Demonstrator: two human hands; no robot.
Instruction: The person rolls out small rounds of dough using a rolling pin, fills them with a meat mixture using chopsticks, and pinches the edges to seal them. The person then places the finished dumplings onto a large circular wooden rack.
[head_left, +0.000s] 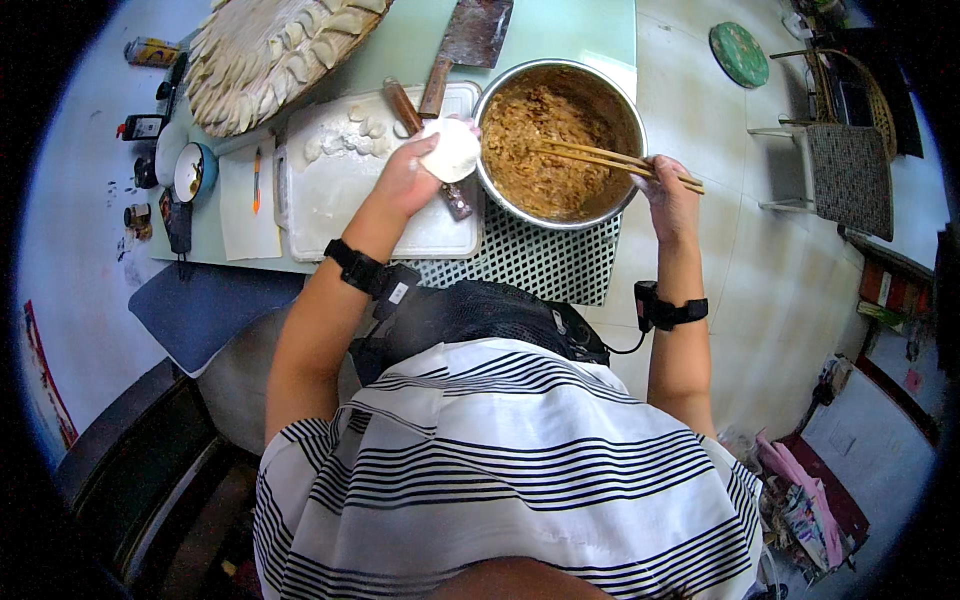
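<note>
A round white dough wrapper (451, 151) lies on my left hand (411, 174), held over the right part of a floured white board (345, 202). My right hand (670, 193) grips a pair of wooden chopsticks (600, 153), whose tips are in the brown minced filling (544, 176) of a steel bowl (637, 124). A rolling pin (405, 107) lies on the board, partly hidden by my left hand and the wrapper. Small floured dough pieces (360, 135) sit on the board. Above it lies a cleaver (476, 34) with a wooden handle.
A round tray (240, 37) of folded dumplings stands at the upper left. Left of the board lie paper (240, 217), an orange pen (257, 184) and a blue bowl (196, 172). A perforated mat (547, 259) is under the steel bowl. A chair (851, 176) stands at the right.
</note>
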